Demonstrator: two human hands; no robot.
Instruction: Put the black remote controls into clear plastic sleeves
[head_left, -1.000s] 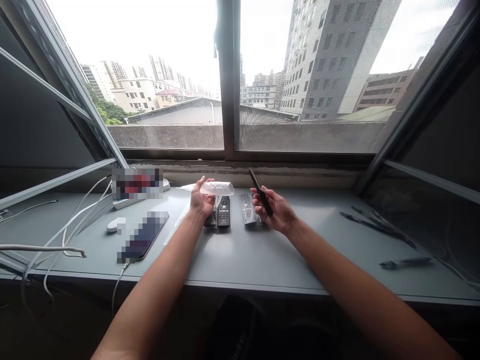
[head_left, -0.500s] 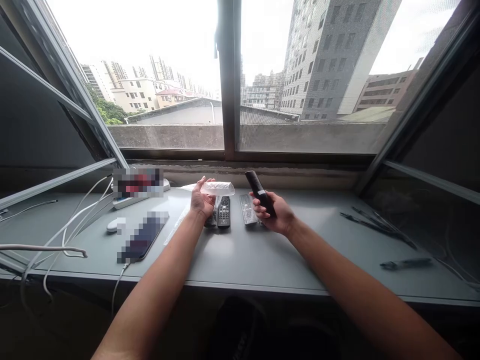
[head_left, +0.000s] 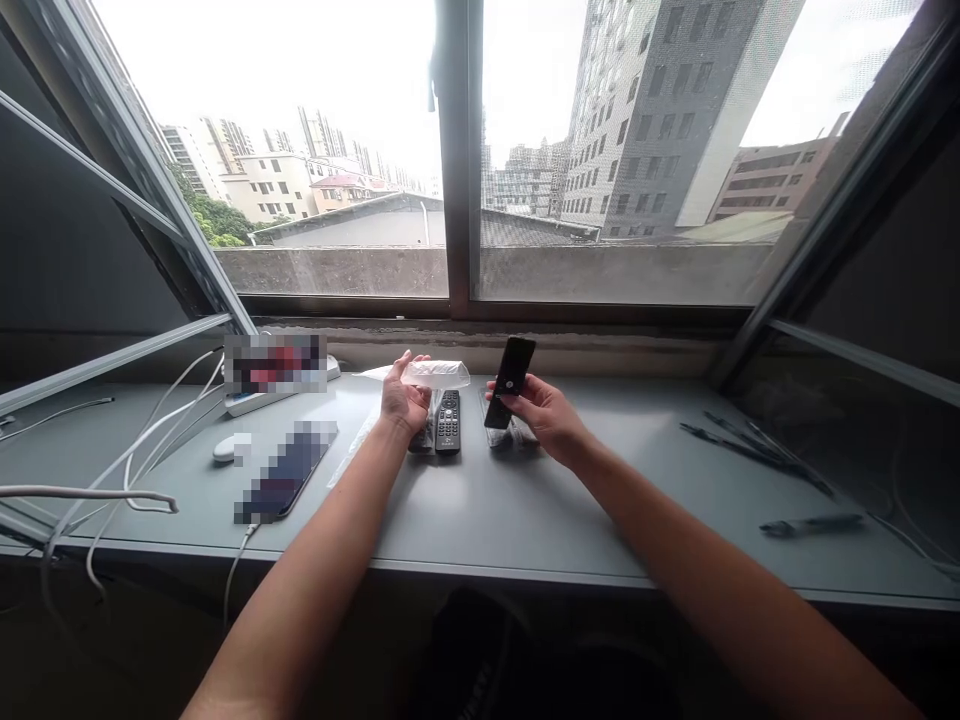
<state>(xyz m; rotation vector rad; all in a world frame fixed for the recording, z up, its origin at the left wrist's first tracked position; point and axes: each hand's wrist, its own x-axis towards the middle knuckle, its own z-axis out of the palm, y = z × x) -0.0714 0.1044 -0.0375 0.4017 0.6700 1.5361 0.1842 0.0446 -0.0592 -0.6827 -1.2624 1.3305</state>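
A clear plastic sleeve (head_left: 437,374) is pinched in my left hand (head_left: 405,400), its open end pointing right. My right hand (head_left: 551,420) grips a black remote control (head_left: 512,375), held up at a tilt above the desk. Below and between my hands, a black remote with several buttons (head_left: 448,422) lies on the desk. Another dark remote (head_left: 422,437) beside it is partly hidden by my left hand. Under my right hand lie plastic-wrapped remotes (head_left: 498,438), mostly covered.
On the left are a phone (head_left: 292,470) on a charging cable, a white earbud case (head_left: 229,450), a power strip (head_left: 281,398) and loose white cables (head_left: 127,480). Pens (head_left: 810,527) and dark cables lie at the right. A window ledge bounds the desk (head_left: 480,520) behind.
My right hand has turned the remote, so a different face with a round light mark now shows and its top leans right. My left hand and the sleeve stay nearly still.
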